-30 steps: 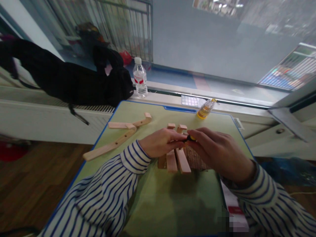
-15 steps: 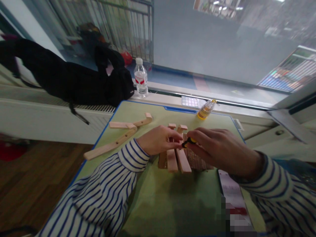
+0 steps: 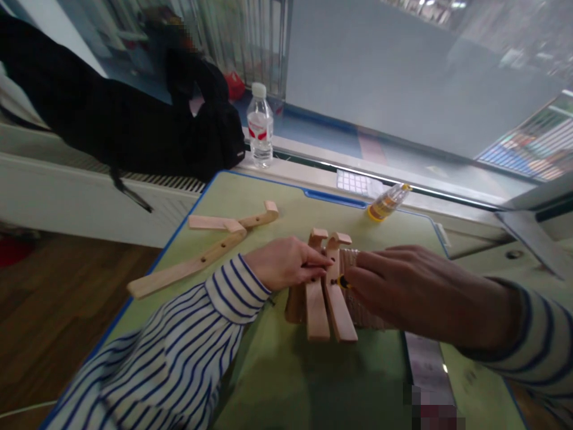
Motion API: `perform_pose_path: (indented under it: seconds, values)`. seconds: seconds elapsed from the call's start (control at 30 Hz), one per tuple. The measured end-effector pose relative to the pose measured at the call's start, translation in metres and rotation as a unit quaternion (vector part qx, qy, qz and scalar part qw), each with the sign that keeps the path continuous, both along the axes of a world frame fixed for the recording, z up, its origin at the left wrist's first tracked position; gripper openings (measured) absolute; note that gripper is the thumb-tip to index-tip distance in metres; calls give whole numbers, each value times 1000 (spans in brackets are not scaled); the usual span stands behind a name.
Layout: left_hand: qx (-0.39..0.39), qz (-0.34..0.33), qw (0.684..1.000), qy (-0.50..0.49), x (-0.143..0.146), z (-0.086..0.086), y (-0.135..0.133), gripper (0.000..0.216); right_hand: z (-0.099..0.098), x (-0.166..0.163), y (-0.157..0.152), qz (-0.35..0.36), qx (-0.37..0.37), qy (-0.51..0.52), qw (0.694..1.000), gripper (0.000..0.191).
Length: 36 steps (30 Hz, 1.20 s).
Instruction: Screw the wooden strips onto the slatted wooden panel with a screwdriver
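Two pale wooden hooks [image 3: 317,307] with curled ends lie side by side across a block of stacked corrugated cardboard [image 3: 358,313]. My left hand [image 3: 286,263] reaches over the left hook, its index finger and thumb closed at the drilled holes and pressing on the wood. Between the fingers of my right hand [image 3: 403,286] is a small yellow-and-black tool [image 3: 342,281], its dark tip at a hole in the right hook. Most of the tool is hidden by the fingers. Two more wooden hooks [image 3: 210,254] with holes lie on the table [image 3: 277,370] to the left.
A glue-like bottle with a yellow cap [image 3: 388,203] stands tilted-looking at the table's back edge. A water bottle [image 3: 260,128] and a black bag [image 3: 179,137] are on the sill behind. A phone-like slab [image 3: 427,358] lies at the front right, partly blurred out.
The tool tip has moved away from my left fingertips, down to the hole in the right hook. My right hand sits lower, and the view has shifted slightly.
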<state>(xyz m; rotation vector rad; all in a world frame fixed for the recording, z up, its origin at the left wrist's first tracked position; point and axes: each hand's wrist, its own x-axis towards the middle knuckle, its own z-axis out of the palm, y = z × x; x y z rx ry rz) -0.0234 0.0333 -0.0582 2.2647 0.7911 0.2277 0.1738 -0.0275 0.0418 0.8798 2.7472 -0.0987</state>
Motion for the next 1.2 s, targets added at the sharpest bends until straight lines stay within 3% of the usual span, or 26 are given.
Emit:
perform_pose_path:
  seconds: [0.27,0.5,0.63,0.8,1.0,1.2]
  values:
    - [-15,1,1000,-4,0,1,0,31,-11,3,-3,-10,-14,82,996,12]
    - [-12,8,1000,-10,-1,-2,0,29,-31,11,-21,-131,25,97,986,8]
    - [-9,9,1000,-4,0,0,0,29,-34,3,-31,-189,85,121,971,2]
    - [-12,6,1000,6,0,2,0,29,-35,-7,-34,-242,122,135,953,9]
    - [10,8,1000,6,0,1,-1,28,-31,-6,-31,-263,79,105,956,9]
    - [37,-23,997,-61,10,15,-10,30,-15,-7,-25,-231,28,80,969,6]
